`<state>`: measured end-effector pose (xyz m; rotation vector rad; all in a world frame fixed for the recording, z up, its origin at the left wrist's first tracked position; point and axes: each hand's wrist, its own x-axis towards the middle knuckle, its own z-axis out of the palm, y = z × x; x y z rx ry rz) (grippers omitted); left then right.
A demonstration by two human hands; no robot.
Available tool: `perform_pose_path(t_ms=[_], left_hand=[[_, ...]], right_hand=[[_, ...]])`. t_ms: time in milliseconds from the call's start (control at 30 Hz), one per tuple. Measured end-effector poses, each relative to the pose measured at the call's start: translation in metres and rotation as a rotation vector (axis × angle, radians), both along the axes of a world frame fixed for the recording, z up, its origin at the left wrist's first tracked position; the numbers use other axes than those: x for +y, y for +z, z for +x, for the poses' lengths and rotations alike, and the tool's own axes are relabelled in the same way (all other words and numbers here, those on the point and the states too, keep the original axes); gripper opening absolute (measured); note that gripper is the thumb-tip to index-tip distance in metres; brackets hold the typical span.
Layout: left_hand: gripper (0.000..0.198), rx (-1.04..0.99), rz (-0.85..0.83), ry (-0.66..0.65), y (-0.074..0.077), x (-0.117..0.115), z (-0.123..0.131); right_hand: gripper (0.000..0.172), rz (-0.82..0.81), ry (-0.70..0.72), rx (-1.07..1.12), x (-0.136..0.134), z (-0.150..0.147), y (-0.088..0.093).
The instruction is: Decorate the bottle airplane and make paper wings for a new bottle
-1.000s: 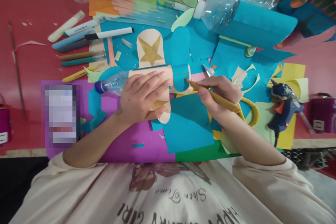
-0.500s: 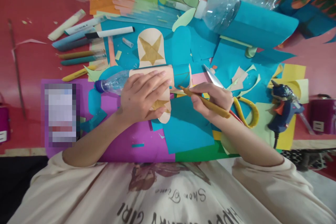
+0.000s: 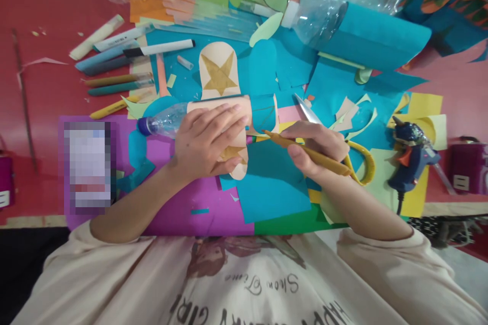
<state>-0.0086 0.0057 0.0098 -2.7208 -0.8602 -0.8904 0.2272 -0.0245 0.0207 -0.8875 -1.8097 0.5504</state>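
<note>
Table, red: cluttered.
Purple sheet: lies under work, nr edge.
Bottle, clear, 1 pc: lies on side mid-table, blue cap to L; wrapped in pale paper, blue band at other end.
L hand: palm down, fingers spread over pale wrap; prob. steadying.
R hand: apart from L; pinches marker, gold-brown, tip at band's lower edge, contact can't tell.
Scissors, yellow handles: lie loose, partly hidden by R hand.
Upper flap, pale: bears gold star, filled; looks done.
Lower flap: gold too, part covered by L hand.
Lines, dark, on band: few, no fill; outline seemingly part-done, rest + any colouring left.
</note>
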Motion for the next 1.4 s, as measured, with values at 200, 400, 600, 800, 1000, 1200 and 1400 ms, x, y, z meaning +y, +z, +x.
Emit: perform_pose_path(t_ms=[200, 400, 600, 800, 1000, 1200, 1400], left_hand=[[0.066, -0.054, -0.005, -0.042, 0.007, -0.008, 0.003], [0.063, -0.024, -0.001, -0.038, 0.003, -0.010, 0.001], [0.060, -0.062, 0.001, -0.047, 0.003, -0.009, 0.002], [0.061, -0.095, 0.035, -0.078, 0.006, -0.009, 0.006], [0.058, -0.088, 0.033, -0.053, 0.004, -0.009, 0.005], [0.062, -0.022, 0.054, -0.020, 0.002, -0.009, 0.002], [0.061, -0.036, 0.038, -0.026, 0.005, -0.009, 0.004]], right_hand=[[0.016, 0.060, -0.107, 0.137, 0.003, 0.001, -0.009], [0.010, -0.065, -0.160, -0.002, -0.001, 0.000, -0.002], [0.010, -0.076, -0.158, -0.034, 0.000, -0.004, -0.002], [0.010, -0.105, -0.180, -0.056, 0.000, -0.006, -0.003], [0.009, -0.089, -0.180, -0.070, 0.001, -0.005, -0.002], [0.006, -0.052, -0.144, -0.117, 0.001, -0.004, 0.002], [0.007, -0.014, -0.109, -0.108, 0.001, -0.005, 0.000]])
